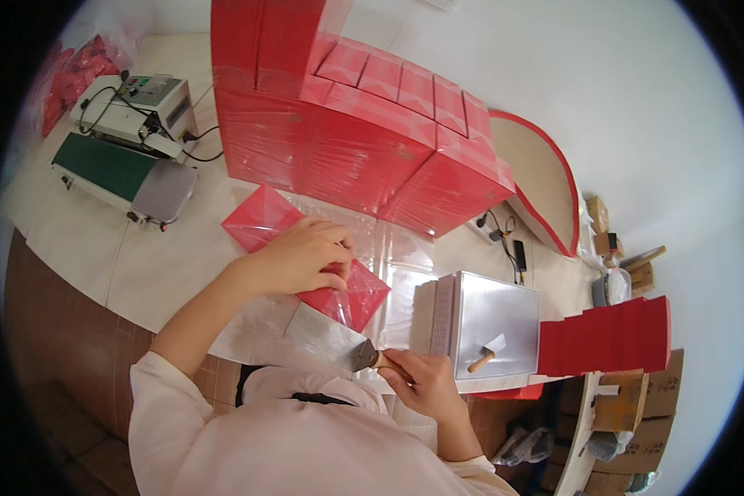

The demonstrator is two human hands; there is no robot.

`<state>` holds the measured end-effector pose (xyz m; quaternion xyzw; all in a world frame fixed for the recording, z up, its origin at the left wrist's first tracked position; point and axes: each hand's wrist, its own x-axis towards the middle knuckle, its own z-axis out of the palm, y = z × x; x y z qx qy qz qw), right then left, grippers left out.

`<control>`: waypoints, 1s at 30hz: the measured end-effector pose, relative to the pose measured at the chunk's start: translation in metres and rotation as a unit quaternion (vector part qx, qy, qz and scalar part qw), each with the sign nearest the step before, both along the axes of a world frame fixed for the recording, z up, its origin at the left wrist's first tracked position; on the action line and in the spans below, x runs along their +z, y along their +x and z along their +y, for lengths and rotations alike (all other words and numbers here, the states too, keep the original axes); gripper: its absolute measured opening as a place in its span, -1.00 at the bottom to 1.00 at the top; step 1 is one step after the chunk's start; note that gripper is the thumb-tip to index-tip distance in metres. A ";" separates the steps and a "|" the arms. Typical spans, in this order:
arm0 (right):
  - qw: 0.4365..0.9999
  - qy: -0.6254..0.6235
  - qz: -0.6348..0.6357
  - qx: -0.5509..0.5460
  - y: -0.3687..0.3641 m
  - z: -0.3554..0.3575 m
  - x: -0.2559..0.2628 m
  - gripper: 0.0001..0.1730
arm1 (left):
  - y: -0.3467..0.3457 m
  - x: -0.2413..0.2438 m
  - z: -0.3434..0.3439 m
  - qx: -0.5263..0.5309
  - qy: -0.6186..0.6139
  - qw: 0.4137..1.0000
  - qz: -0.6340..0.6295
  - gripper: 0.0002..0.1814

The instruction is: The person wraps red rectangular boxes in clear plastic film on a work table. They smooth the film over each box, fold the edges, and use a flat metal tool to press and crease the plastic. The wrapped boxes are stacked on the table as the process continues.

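My left hand [322,255] is bent over a red box wrapped in clear film [363,297], its fingers and thumb curled at the box's edge; part of the box is hidden beneath them. In my right hand [423,379] is the wooden handle of a wide metal scraper [328,338]. The scraper's flat blade lies along the near side of the box, pointing left. A second red piece under clear film [260,217] shows beyond my left wrist; whether it is joined to the first cannot be told.
Large film-wrapped red boxes [328,155] stand behind my hands. To the right, a metal-topped block [499,310] bears a small scraper [485,359], beside a row of red boxes [604,338]. A band sealing machine [124,167] sits at the left. Cables [505,242] lie near the wall.
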<state>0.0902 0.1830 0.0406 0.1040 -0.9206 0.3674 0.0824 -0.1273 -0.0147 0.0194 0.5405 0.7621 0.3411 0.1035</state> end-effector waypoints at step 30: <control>0.986 0.097 -0.046 -0.126 -0.004 0.011 0.011 -0.81 | -0.023 -0.035 -0.079 0.393 0.261 0.881 -0.029 -0.79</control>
